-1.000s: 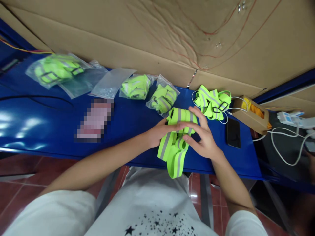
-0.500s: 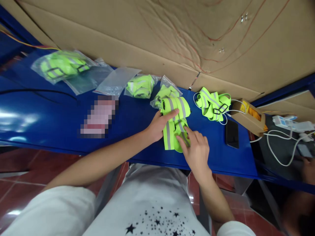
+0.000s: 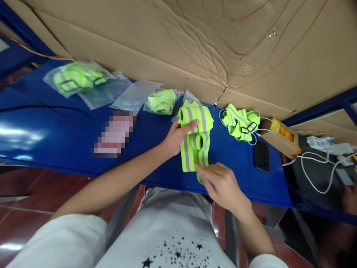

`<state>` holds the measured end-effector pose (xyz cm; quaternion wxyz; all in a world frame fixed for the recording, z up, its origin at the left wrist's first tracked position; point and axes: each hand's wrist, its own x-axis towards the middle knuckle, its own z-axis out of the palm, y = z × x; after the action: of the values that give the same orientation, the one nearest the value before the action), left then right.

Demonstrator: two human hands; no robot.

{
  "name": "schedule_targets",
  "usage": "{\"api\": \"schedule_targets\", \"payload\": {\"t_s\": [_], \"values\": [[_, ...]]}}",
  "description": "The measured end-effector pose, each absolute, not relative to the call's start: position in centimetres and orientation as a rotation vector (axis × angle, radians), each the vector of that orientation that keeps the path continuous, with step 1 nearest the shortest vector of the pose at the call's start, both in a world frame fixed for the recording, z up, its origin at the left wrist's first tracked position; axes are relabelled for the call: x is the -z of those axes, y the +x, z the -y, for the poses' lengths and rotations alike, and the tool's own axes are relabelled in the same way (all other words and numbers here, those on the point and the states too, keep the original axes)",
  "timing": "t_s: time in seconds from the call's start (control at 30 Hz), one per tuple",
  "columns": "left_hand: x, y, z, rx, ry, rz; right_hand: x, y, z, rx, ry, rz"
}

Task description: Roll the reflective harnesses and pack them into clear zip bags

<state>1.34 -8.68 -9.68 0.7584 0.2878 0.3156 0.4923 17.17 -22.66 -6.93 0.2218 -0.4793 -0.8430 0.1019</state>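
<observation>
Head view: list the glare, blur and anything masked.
Head view: white glare on the blue table at left; pink item pixelated beyond reading; another person's hand at the right edge dim and blurred; held strap fairly clear.

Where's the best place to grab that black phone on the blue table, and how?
I'd pinch the black phone across its long edges, near the end closest to you, from above. It lies flat, and the white cable and cardboard box crowd its far end.
</observation>
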Motion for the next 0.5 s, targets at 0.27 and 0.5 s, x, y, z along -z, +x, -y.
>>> {"api": "schedule_targets", "payload": {"t_s": [0.27,0.5], "values": [[10.1,1.2,10.1,-0.755,0.843,-0.583,5.9,20.5,14.4,-1.052,-1.33,1.574],[10.0,1.8,10.9,-0.719,0.555,-0.614,8.0,19.7,12.9,-1.253,-1.176,1.422]]}}
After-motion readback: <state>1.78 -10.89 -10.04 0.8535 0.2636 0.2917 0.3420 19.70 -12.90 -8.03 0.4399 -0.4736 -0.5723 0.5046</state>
